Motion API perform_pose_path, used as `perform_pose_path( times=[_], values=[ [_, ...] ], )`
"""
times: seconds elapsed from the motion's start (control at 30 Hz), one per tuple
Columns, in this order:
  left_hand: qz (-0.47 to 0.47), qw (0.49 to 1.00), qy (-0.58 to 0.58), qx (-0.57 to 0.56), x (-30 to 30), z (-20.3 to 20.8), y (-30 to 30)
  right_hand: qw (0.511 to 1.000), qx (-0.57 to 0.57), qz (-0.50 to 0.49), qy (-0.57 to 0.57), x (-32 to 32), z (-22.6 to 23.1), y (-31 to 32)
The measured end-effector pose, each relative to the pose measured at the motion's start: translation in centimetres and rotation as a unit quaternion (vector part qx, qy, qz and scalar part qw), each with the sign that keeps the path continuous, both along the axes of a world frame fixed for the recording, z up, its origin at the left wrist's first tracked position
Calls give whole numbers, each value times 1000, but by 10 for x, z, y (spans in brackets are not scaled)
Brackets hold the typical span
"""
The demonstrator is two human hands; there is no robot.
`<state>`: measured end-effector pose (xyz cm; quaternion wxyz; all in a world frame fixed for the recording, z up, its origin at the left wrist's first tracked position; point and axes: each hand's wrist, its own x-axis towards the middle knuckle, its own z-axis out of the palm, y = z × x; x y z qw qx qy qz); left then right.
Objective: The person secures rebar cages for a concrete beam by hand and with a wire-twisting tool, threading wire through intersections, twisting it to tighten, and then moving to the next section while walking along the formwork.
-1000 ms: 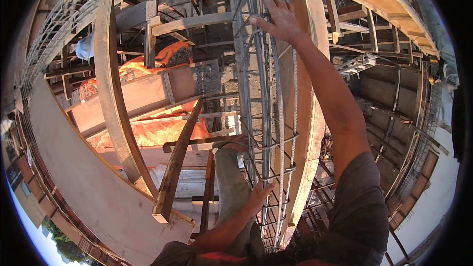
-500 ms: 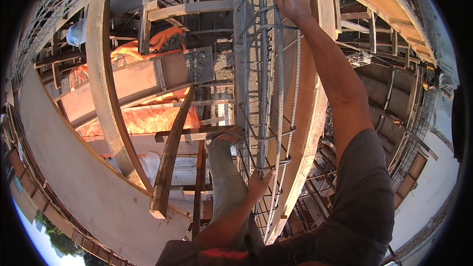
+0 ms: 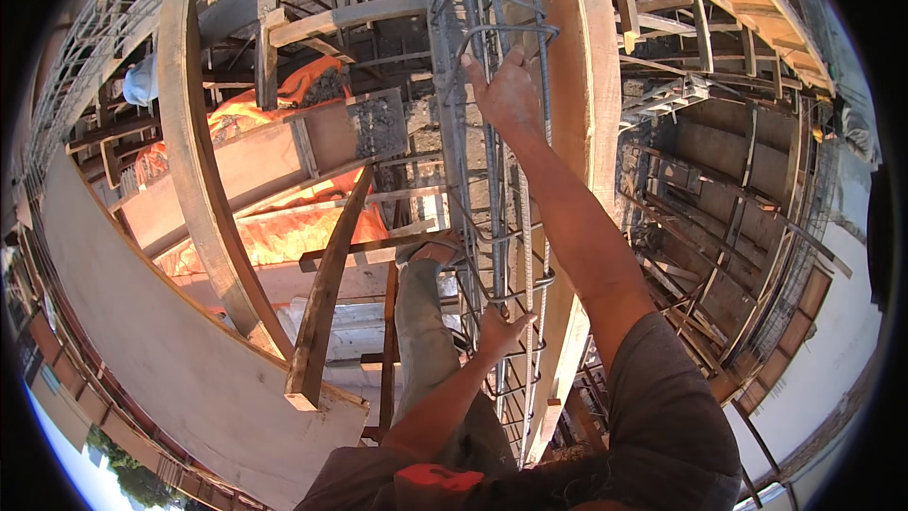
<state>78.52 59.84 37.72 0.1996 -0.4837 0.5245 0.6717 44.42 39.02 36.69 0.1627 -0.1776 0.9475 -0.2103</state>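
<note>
Rebar cage (image 3: 498,218) beside wooden formwork (image 3: 579,66)

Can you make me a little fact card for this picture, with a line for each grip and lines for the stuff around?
Left grip: at the lower part of the steel bar cage
Right grip: farther up the same cage
Can't tell: whether either grip is closed around a bar
Right of cage: long wooden board
Left of cage: orange sheeting, wooden beam
</note>
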Motion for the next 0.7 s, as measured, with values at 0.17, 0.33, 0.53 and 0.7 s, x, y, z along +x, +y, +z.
perform_pose_path(
  times=[0.17,0.33,0.53,0.7],
  values=[
    [-28,996,36,-78,-8,17,-14,996,0,4,-92,-6,9,-1],
    [-12,995,78,-64,8,3,-1,991,-107,-39,-76,-32,-20,6],
    [-19,997,61,-52,4,13,-13,994,65,-66,-53,-63,31,-10],
    [-56,995,29,-74,6,5,-1,995,56,-62,52,-69,36,-5]
  ],
)
